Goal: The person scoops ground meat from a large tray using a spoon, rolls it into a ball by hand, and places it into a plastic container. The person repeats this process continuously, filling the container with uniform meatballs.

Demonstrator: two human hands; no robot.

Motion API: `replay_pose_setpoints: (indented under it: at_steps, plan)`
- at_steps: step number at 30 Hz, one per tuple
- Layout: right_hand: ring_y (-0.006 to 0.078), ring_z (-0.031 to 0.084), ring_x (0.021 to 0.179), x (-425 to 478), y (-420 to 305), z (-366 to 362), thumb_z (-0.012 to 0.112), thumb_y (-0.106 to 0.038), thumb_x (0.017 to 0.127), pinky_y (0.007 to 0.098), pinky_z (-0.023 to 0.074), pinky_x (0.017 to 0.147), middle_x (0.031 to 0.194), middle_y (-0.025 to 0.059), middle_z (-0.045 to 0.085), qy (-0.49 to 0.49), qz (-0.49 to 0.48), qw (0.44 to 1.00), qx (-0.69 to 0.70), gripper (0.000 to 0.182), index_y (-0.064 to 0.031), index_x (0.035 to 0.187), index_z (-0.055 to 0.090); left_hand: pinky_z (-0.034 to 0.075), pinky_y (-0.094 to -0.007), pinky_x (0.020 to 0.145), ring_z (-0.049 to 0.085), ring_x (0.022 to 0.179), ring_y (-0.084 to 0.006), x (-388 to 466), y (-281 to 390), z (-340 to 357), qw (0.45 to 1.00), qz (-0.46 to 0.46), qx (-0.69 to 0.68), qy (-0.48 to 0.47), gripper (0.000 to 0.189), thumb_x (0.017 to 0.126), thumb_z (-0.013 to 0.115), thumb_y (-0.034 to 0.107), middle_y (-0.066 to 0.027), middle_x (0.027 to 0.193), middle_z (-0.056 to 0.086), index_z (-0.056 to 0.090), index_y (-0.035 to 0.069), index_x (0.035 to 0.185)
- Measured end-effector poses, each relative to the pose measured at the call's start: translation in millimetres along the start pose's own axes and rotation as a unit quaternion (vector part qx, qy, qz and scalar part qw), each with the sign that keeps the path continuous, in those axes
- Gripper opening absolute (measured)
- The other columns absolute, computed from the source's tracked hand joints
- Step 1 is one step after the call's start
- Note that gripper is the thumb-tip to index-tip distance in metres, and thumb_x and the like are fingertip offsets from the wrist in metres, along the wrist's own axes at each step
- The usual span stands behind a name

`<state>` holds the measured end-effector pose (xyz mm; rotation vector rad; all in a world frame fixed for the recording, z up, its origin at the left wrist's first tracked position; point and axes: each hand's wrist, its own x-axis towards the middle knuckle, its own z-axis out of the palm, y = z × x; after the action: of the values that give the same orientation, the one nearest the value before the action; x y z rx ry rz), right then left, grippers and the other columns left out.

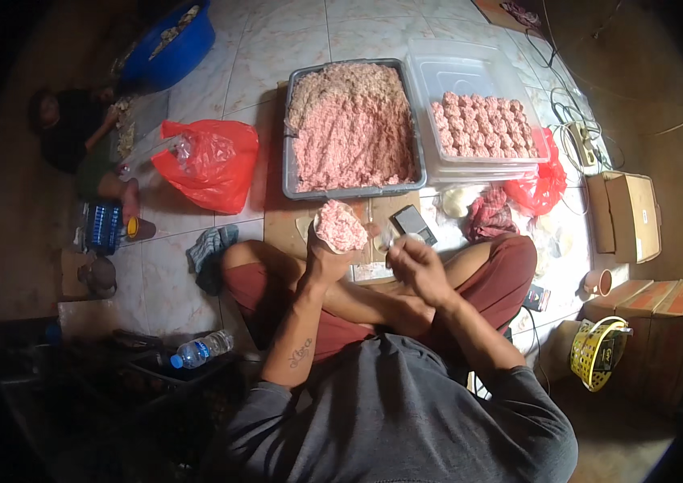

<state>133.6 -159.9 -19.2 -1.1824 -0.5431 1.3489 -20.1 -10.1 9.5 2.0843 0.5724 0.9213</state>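
A rounded lump of pink minced filling point(340, 226) rests in my left hand point(328, 256), with a pale rim, perhaps a wrapper, showing under it. Close by on the right, my right hand point(419, 265) has its fingers curled round a thin implement whose shiny end point(387, 238) is blurred; its kind cannot be told. Beyond both hands lies a grey plastic tray point(353, 194) heaped with pink mince point(353, 133). To its right, a clear plastic container point(456, 60) holds rows of shaped pink pieces point(486, 127).
A red plastic bag point(214, 166) lies left of the tray. Near my right knee are a dark rectangular device point(415, 224) and a red checked cloth point(491, 214). A grey cloth point(211, 256) lies by my left knee. Another person point(72, 130) sits far left near a blue basin point(175, 54).
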Motion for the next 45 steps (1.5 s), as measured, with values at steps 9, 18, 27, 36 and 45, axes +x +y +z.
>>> replay_pose_setpoints:
  at_steps: [9,18,27,36,45]
  plan:
    - [0.0395,0.064,0.089,17,-35,-13,0.054,-0.005,0.096,0.0458,0.0517,0.079,0.097,0.0214,0.063,0.016,-0.320,0.813,-0.486,0.019,0.0018,0.109,0.067,0.050,-0.0335,0.066,0.055,0.071,-0.0152,8,10,4,0.994,-0.102,0.020,-0.030,0.045,0.067,0.096,0.017,-0.0012,0.078,0.060,0.059,0.003,0.090]
    - [0.0038,0.038,0.062,-15,2,-2,0.054,-0.024,0.107,0.0212,0.0315,0.057,0.071,-0.0067,0.046,-0.050,0.049,0.998,-0.002,0.025,-0.0047,0.114,0.068,0.051,-0.0290,0.071,0.056,0.077,-0.0099,-3,9,-9,0.959,-0.196,-0.204,0.002,0.038,0.075,0.091,0.013,0.0006,0.083,0.061,0.062,0.004,0.098]
    - [0.0183,0.052,0.070,-1,10,26,0.058,-0.005,0.101,0.0319,0.0423,0.063,0.081,0.0053,0.056,0.030,-0.235,0.931,-0.277,0.014,0.0012,0.108,0.068,0.058,-0.0314,0.069,0.068,0.074,-0.0180,-19,-7,12,0.956,-0.202,-0.213,-0.016,0.034,0.078,0.086,0.005,-0.0063,0.087,0.070,0.062,0.000,0.102]
    - [0.0067,0.044,0.070,-21,-3,9,0.053,-0.014,0.107,0.0238,0.0371,0.060,0.075,-0.0036,0.049,0.015,-0.005,0.995,-0.096,0.021,0.0010,0.107,0.069,0.050,-0.0288,0.069,0.060,0.076,-0.0092,-5,2,-31,0.987,-0.098,-0.118,-0.038,0.039,0.072,0.090,0.007,-0.0009,0.079,0.064,0.062,0.003,0.098]
    - [0.0159,0.052,0.080,-10,4,48,0.058,-0.005,0.102,0.0293,0.0434,0.072,0.085,0.0074,0.054,0.057,-0.272,0.922,-0.268,0.011,0.0055,0.103,0.062,0.051,-0.0282,0.071,0.059,0.078,-0.0103,-20,-18,14,0.985,-0.141,-0.097,0.003,0.047,0.070,0.093,0.015,-0.0026,0.085,0.063,0.062,0.002,0.102]
